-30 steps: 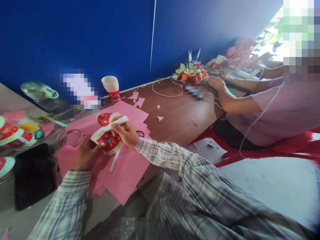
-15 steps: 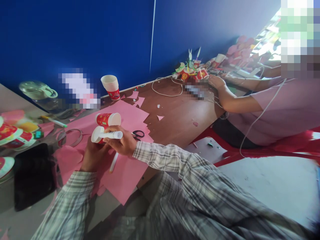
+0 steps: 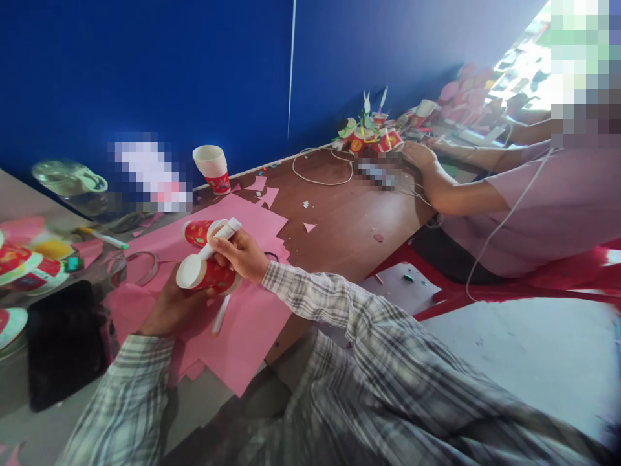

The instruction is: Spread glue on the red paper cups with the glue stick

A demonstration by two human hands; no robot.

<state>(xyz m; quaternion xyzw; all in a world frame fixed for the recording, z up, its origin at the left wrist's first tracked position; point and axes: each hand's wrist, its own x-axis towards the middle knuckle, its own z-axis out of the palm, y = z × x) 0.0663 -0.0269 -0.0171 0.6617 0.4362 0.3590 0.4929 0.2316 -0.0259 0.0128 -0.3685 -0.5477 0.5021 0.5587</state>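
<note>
Now red cup [image 3: 206, 274] gripped in L hand [image 3: 169, 305], white tube [image 3: 219, 237] pinched in R hand [image 3: 242, 254].

Wall: deep blue matte wall panels [image 3: 145, 71] behind the table, divided by a thin pale vertical seam [image 3: 291, 71].
Table: brown wood-grain tabletop [image 3: 349, 213] set against the wall, its far end running toward the upper right.
Seating: bright red plastic bench edge [image 3: 557, 285] beside the table.
Floor: pale grey smooth floor [image 3: 524, 362] at lower right.
Light: strong daylight enters from the upper right corner, washing out that end of the table; the wall's left part lies darker.
</note>
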